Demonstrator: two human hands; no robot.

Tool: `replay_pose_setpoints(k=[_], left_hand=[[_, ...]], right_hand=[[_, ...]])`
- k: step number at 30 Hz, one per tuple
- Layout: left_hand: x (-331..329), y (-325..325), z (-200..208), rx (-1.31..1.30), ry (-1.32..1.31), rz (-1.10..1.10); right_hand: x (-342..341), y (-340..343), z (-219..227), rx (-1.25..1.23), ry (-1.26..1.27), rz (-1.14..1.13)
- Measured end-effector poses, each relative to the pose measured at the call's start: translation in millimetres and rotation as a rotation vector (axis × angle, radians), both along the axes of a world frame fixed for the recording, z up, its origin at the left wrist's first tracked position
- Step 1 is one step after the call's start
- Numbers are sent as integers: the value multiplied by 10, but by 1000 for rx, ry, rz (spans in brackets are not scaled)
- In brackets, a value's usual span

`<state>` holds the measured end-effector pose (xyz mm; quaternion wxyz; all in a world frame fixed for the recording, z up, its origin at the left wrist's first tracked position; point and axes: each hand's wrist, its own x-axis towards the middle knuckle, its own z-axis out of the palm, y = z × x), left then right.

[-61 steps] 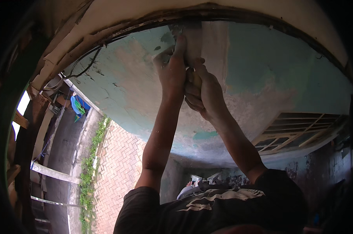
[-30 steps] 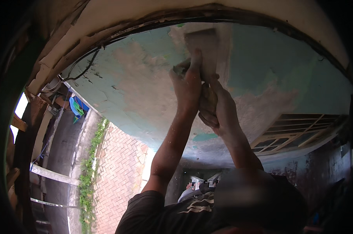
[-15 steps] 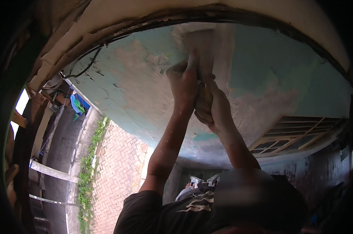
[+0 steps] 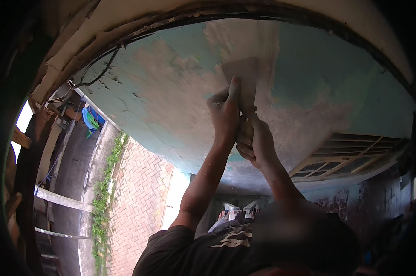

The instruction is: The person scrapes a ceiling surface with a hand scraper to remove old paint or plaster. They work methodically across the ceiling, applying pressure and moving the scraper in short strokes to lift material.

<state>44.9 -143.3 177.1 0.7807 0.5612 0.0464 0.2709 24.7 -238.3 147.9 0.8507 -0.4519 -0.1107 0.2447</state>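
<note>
A wide flat scraper (image 4: 245, 73) lies against the wall (image 4: 180, 106), whose green paint gives way to broad bare greyish patches. My right hand (image 4: 259, 140) is closed around its handle, with the fingers wrapped underneath. Higher up, my left hand (image 4: 224, 112) grips the side of the blade, its thumb stretched along the flat face and the other fingers curled. Both arms are raised, and the two hands are close together. The hands hide most of the handle.
A slatted wooden window vent (image 4: 346, 156) sits in the wall on the right. Dark cables (image 4: 100, 78) hang at the upper left. Beyond the wall's left edge run brick paving (image 4: 139, 193), a strip of green plants (image 4: 104, 198) and a grey channel (image 4: 72, 165).
Both hands and the scraper have moved down the picture along the wall and slightly right. The grip looks the same.
</note>
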Motion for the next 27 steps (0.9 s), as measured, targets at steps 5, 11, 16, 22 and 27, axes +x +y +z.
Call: replay_pose_setpoints(k=[5, 11, 16, 22, 27], left_hand=[[16, 68, 362, 10, -50, 27], [-30, 47, 282, 0, -14, -8], [-28, 146, 634, 50, -93, 53], [-2, 87, -57, 7, 60, 24], [-19, 112, 607, -26, -54, 32]], right_hand=[[59, 72, 323, 40, -8, 24], [-10, 67, 223, 51, 3, 6], [116, 190, 530, 51, -75, 38], [-67, 33, 47, 1, 65, 13], [129, 164, 420, 78, -65, 27]])
